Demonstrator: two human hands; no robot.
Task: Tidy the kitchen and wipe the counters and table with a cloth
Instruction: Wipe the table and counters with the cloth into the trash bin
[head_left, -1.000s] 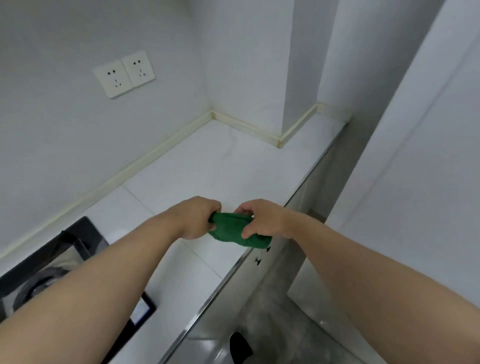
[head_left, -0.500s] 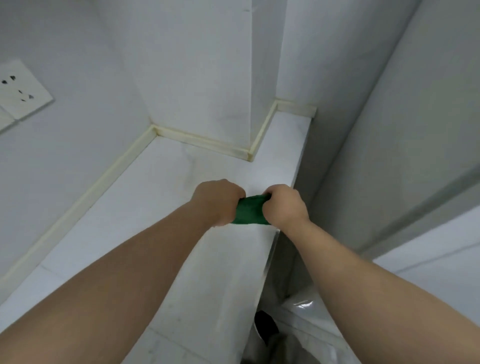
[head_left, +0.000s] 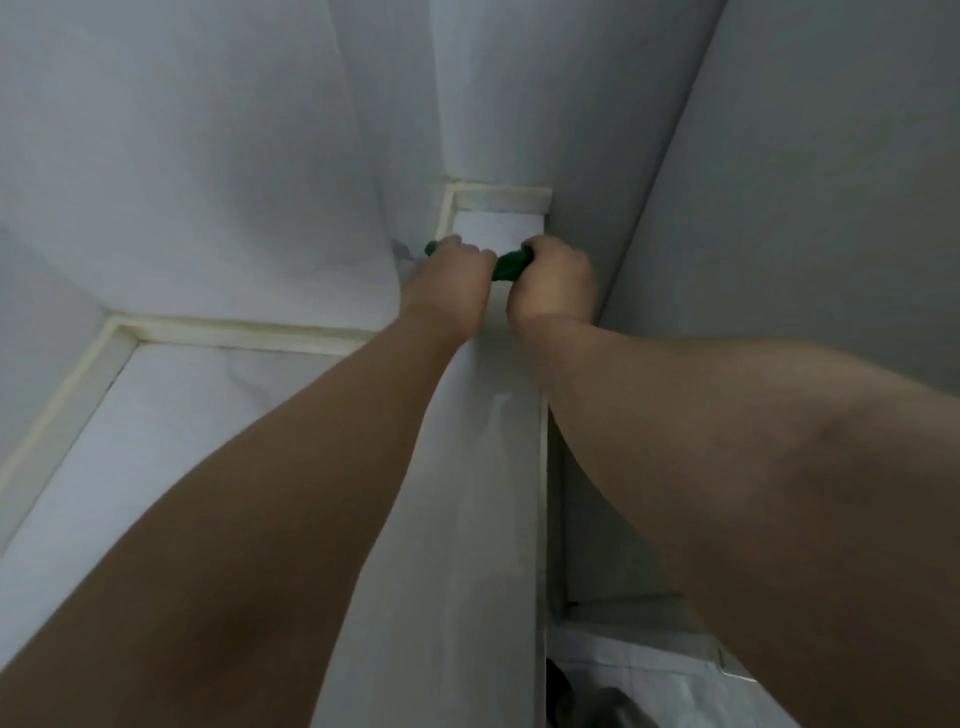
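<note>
A bunched green cloth (head_left: 511, 264) is held between both hands over the narrow far strip of the white counter (head_left: 467, 467). My left hand (head_left: 449, 283) grips its left end, with a bit of green showing past the knuckles. My right hand (head_left: 553, 286) grips its right end. Most of the cloth is hidden inside the two fists. The hands sit close together, near the counter's far corner beside the jutting wall column.
A cream sealant strip (head_left: 234, 332) runs along the wall joints. The jutting wall column (head_left: 311, 182) stands at the left of the hands, and a grey wall (head_left: 779, 208) rises at the right. The counter's metal front edge (head_left: 543, 519) drops to the floor.
Both hands have carried the cloth forward along the counter into the narrow far corner. The view has swung right; the sockets and the hob have left the frame.
</note>
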